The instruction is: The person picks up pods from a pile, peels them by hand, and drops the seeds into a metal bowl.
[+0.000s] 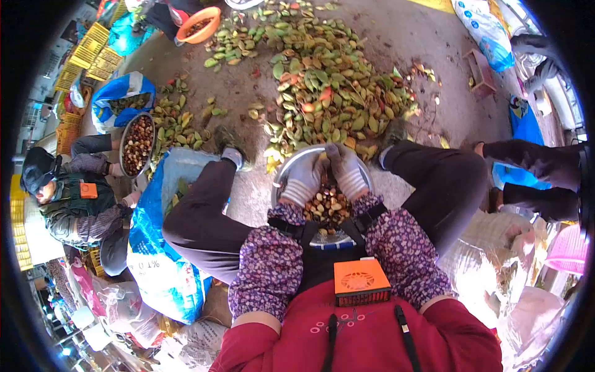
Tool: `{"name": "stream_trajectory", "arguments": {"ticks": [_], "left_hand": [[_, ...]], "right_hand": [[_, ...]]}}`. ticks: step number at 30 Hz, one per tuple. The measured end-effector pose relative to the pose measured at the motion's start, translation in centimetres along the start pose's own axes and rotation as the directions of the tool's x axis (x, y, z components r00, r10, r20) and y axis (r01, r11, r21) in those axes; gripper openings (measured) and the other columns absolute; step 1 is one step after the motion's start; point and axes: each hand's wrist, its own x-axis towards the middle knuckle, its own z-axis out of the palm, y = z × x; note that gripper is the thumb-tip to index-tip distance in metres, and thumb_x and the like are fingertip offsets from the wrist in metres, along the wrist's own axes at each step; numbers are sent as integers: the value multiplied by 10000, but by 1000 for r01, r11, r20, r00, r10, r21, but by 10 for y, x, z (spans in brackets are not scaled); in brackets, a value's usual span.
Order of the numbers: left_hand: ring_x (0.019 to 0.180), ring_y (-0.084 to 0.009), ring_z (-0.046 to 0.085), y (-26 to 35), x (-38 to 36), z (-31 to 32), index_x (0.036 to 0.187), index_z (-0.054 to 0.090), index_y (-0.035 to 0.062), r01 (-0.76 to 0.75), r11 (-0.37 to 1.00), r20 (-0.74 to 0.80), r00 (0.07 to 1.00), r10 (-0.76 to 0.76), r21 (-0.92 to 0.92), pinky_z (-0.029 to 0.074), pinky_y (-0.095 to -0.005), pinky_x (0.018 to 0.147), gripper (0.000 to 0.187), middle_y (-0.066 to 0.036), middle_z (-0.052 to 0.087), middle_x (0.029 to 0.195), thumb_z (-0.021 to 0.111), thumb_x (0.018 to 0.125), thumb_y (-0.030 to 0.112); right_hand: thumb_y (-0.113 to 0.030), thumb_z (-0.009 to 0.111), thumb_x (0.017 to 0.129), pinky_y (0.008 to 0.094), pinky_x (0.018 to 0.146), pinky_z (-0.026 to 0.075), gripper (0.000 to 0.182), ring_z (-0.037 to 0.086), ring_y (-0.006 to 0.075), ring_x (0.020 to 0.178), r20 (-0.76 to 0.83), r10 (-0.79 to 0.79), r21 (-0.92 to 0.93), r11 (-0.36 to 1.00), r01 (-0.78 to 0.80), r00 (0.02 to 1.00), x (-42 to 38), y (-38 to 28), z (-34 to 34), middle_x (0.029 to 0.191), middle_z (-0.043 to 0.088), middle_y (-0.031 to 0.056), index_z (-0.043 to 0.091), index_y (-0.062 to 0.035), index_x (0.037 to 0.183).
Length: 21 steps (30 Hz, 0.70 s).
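Note:
My left hand (304,179), in a grey knit glove, is over a round metal basin (279,175) between my legs. My right hand (346,171), gloved alike, is close beside it above the far half of the basin. The fingers of both hands are curled inward and nearly meet; whatever is between them is too small or hidden to make out. Brown and cream seeds (326,206) lie in the basin under my hands. Just past the basin spreads a big heap of green, yellow and reddish pods (334,93).
A blue and white sack (152,266) stands by my left leg. Further left, a person (80,204) sits by a bowl of seeds (137,144). An orange basin (199,26) is at the back. Another person's legs (539,167) and a pink basket (567,249) are at right.

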Motion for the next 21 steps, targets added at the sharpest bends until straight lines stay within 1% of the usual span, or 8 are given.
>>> {"name": "stream_trajectory", "arguments": {"ticks": [1,2,7,9,13,15,18,21], "left_hand": [[867,-323,604,0,1,-2,1075,564,-16,-6,1000,13,1000,5,26,473,-363,755,255,-193,623,946,469,893,135],[806,-267,617,-13,-2,5,1070,561,-29,93,989,67,994,-86,-112,478,-328,707,276,-189,626,879,411,934,158],[712,-210,608,-66,-15,37,1053,566,-30,131,988,-24,991,-133,-87,484,-317,627,360,-139,640,833,293,985,194],[670,-232,598,-77,-15,41,1008,577,-27,22,982,-100,995,-4,188,481,-330,596,404,-142,637,824,278,992,244],[702,-309,604,-71,-16,33,938,580,-39,201,973,7,979,-203,116,478,-366,602,438,-208,619,803,306,980,301],[742,-344,610,-78,-14,35,938,585,-38,303,951,57,950,-306,66,481,-386,630,424,-238,615,813,341,965,308],[907,-393,572,-40,-8,19,1010,618,27,329,935,125,930,-346,135,464,-413,792,292,-235,607,964,421,892,206],[859,-414,577,-27,-8,23,905,622,-5,282,945,72,952,-297,164,460,-455,770,344,-260,608,891,392,909,251]], "right_hand": [[-533,529,861,248,548,409,559,490,102,639,9,-47,26,999,47,999,1,1,1,715,552,23,553,21,928],[-531,524,864,269,568,424,568,505,123,654,14,-91,-23,996,92,996,-1,-2,3,731,562,51,543,31,947],[-480,545,868,308,621,449,550,557,195,696,68,-236,-313,918,245,969,-11,-15,7,783,583,146,520,54,998],[-424,568,859,392,688,457,522,581,410,831,184,-149,-331,921,204,972,-4,2,3,878,587,259,455,31,1090],[-310,614,850,375,778,470,469,595,350,921,276,-106,-553,796,248,955,-9,-15,1,982,595,258,482,39,1135],[-238,627,827,392,818,464,434,573,388,979,284,11,-548,822,153,959,-5,-17,0,1035,587,268,485,34,1134],[-186,630,779,410,767,474,366,576,409,927,245,89,-635,768,90,966,2,-1,0,939,602,260,511,21,1058],[-170,639,760,414,818,464,363,557,423,961,159,203,-694,719,-37,966,6,0,3,968,583,293,501,28,1032]]}}
